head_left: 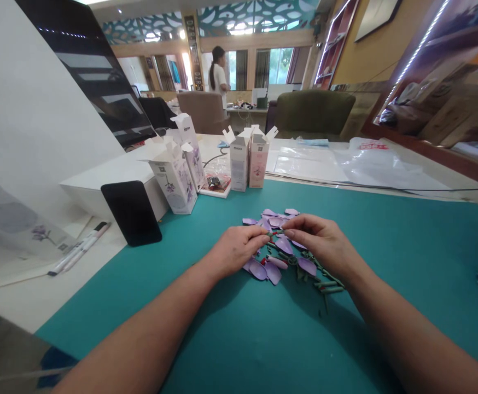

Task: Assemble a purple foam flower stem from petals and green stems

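Head view: we are pinching a small green piece (278, 232) between our left hand (237, 249) and right hand (323, 241), both closed at thumb and finger, just above the loose purple petals (284, 245) on the teal mat (239, 339). We are not making out whether it is 1 part or 2. With so narrow a hold, we are probably risking a slip, the piece dropping among the similarly green stem pieces (329, 284). Our right wrist is hovering near those, so a careless sweep is possibly threatening to scatter them.
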{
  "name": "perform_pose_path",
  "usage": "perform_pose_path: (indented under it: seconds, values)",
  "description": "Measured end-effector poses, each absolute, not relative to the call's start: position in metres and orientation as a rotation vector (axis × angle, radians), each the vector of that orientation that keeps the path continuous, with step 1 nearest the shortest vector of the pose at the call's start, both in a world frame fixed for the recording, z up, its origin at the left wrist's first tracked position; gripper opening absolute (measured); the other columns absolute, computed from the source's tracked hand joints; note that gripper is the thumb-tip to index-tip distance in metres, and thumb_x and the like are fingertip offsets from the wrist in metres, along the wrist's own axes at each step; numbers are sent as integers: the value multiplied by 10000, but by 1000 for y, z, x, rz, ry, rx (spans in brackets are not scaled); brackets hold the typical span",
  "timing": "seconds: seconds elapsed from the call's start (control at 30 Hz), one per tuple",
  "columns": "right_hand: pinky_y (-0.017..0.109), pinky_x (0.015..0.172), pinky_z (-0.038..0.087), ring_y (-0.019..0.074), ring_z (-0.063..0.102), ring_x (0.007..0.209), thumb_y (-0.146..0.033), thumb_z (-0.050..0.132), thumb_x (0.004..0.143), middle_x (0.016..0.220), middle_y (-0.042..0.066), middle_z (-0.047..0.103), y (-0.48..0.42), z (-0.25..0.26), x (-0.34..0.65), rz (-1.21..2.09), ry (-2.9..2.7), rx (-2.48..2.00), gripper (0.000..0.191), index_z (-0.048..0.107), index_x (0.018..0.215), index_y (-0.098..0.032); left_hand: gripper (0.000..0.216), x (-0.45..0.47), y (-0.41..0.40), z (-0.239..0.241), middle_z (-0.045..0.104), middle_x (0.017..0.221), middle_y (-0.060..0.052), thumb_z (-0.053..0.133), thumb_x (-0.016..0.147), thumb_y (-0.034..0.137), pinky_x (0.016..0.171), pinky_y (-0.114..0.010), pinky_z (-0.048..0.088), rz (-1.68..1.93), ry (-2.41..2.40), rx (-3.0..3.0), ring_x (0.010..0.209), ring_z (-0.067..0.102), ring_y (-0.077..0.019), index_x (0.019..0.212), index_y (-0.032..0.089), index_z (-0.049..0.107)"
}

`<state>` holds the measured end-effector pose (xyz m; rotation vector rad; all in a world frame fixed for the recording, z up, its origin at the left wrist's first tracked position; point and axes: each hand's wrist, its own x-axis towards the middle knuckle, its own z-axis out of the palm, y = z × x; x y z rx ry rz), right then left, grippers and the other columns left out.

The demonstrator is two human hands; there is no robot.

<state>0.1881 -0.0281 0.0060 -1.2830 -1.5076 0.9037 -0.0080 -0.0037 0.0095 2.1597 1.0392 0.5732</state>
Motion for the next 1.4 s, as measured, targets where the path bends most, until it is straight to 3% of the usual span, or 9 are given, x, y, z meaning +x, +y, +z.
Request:
perform_pose_path:
  seconds: [1.4]
  values:
    - [313, 654, 463, 181, 602, 678, -344, 654, 691, 710, 21, 687, -29, -3, 185, 741, -1597, -1282, 142, 679, 721, -207, 281, -5, -4, 8, 585, 657, 10, 434, 892, 312, 604, -226, 356, 537, 1091, 2307, 656, 523, -132, 702, 185, 597]
